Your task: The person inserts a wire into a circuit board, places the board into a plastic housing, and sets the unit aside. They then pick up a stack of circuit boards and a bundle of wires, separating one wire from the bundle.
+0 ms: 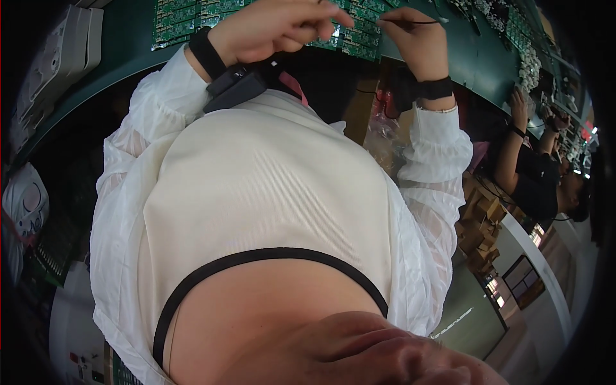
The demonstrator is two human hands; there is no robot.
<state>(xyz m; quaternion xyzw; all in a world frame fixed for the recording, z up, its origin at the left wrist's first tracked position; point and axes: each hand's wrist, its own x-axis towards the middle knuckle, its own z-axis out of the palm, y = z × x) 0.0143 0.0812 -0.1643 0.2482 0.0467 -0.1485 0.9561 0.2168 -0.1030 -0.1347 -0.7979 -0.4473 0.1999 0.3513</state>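
Note:
Above the near edge of the green worktop (122,48), both my hands are raised over green circuit boards (183,22). Between the thumb and finger of my right hand (420,48) is a thin black wire (414,22), which runs across the hand to a pale tip. My left hand (273,29) is closed with its fingers bent and pointing toward the right one. Its thumb and fingertips come together near the top edge of the view, and what they hold, if anything, is too small to name. A gap separates the two hands.
White plastic trays (64,64) are stacked at the far left. Small white parts (529,70) and loose black wires lie along the worktop on the right. A co-worker in black (539,183) works farther right. Brown cardboard boxes (481,224) stand below.

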